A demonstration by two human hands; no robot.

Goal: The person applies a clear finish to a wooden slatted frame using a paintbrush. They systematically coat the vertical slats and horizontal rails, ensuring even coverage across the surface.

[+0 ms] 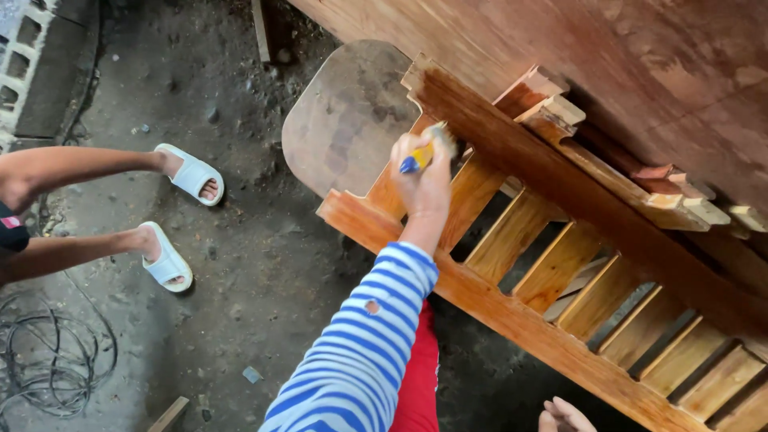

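At the centre of the frame the right hand (424, 186) grips a paintbrush (426, 149) with a yellow and blue handle, its bristles against an upper slat of the slatted wooden frame (512, 320). Only the left hand's (565, 416) fingertips show at the bottom edge, so its grip cannot be told. Another person's feet in white sandals (178, 216) stand at the left.

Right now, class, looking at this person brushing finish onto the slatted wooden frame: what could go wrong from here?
1. The brush, gripped in the left hand, works close to the striped sleeve; the cuff could drag across glossy, possibly wet slats.
2. Another person's sandalled feet stand near the frame, so it could be bumped.
3. The tangled wire on the floor looks like a possible tripping hazard.
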